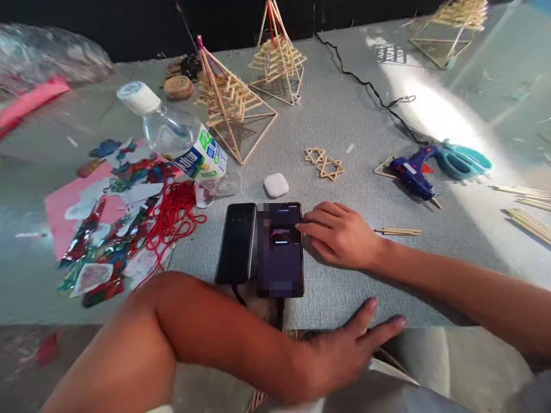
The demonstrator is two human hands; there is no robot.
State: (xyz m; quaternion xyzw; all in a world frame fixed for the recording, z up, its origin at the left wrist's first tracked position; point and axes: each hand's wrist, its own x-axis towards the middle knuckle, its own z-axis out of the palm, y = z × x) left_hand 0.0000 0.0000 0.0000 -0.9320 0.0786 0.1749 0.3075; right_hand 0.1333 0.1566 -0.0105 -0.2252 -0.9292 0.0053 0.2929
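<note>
Two dark phones lie side by side near the table's front edge: one with a lit screen (280, 248) and a black one (237, 242) to its left. My right hand (340, 234) rests on the grey table (344, 132), fingertips touching the lit phone's right edge. My left hand (344, 350) lies flat and empty at the table's front edge, forearm bent across in front of me. A white earbud case (276, 184) sits just beyond the phones.
Two stick pyramids (232, 106) (279, 60) stand at the back, a third (450, 26) far right. A tipped water bottle (176, 137), red string (176, 215), paper scraps, stick stars (323, 162), a blue glue gun (413, 175), teal scissors (462, 160) and loose sticks (529, 221) lie around.
</note>
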